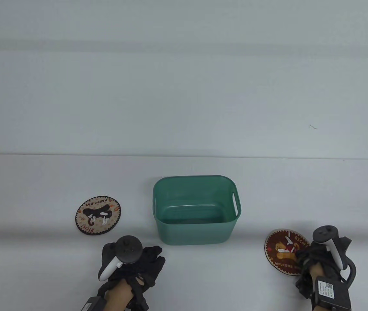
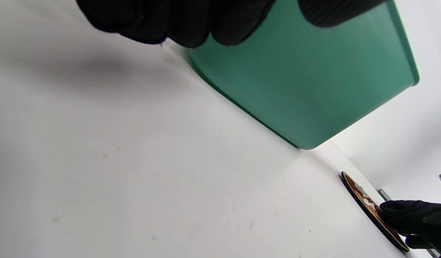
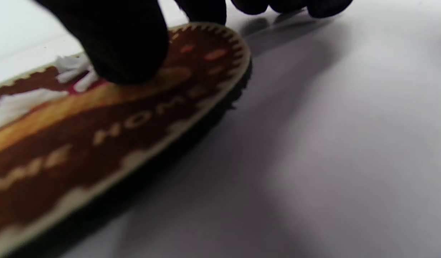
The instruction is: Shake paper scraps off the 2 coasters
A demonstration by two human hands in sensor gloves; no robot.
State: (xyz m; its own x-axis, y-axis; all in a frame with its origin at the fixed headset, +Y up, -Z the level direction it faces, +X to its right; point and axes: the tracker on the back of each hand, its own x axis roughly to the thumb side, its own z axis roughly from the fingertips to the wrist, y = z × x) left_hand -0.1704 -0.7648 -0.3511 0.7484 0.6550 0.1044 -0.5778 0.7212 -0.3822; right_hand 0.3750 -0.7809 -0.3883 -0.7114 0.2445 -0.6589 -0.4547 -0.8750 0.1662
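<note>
A brown "welcome home" coaster [image 1: 281, 251] lies at the right, with white paper scraps [image 1: 288, 241] on it. My right hand [image 1: 302, 254] pinches its right edge; the thumb [image 3: 123, 46] presses on top beside the scraps [image 3: 19, 104], and the coaster [image 3: 98, 136] edge looks slightly raised off the table. A cream "happy day" coaster [image 1: 98, 215] with scraps [image 1: 104, 220] lies at the left, untouched. My left hand [image 1: 151, 257] rests near the front with fingers [image 2: 170, 21] loosely curled, holding nothing. The left wrist view also shows the brown coaster [image 2: 364, 200] with my right hand [image 2: 410, 215].
A green plastic bin [image 1: 197, 231] with a handle slot stands between the two coasters, its inside bare; its wall [image 2: 295, 71] is just beyond my left fingers. The white table's far edge [image 1: 184, 156] runs behind the bin.
</note>
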